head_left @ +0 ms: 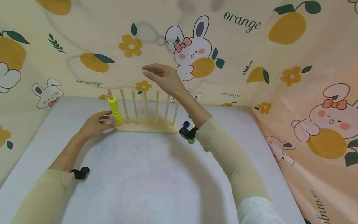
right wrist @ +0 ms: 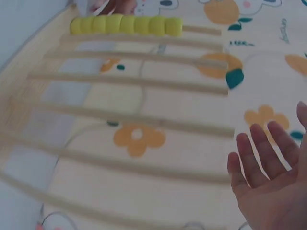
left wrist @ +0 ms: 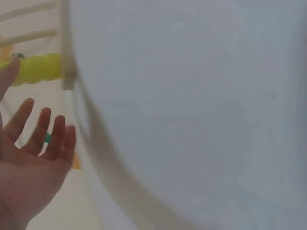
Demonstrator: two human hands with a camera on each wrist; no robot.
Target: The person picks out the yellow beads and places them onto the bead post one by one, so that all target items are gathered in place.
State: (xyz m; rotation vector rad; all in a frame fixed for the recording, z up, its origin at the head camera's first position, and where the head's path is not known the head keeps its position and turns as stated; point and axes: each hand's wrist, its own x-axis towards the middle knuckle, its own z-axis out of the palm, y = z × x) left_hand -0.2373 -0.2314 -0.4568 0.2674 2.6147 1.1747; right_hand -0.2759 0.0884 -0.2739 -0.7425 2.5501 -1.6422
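Note:
A wooden rack [head_left: 148, 127] with a row of upright pegs stands near the back of the table. Its leftmost peg carries a stack of yellow beads [head_left: 115, 111], and the bare tip of that peg sticks out on top. The other pegs hold no beads. My left hand [head_left: 96, 123] is beside the yellow stack, fingers loosely spread, with the thumb close to the rack's left end. Raised above the pegs, my right hand [head_left: 165, 76] has nothing visible in it. In the right wrist view its fingers [right wrist: 261, 151] are extended near the peg tips.
Loose beads lie right of the rack, among them a dark blue one [head_left: 186, 124] and a green one [head_left: 191, 141], partly hidden by my right forearm. A printed cloth [head_left: 112, 37] hangs behind and beside the white table [head_left: 134, 174].

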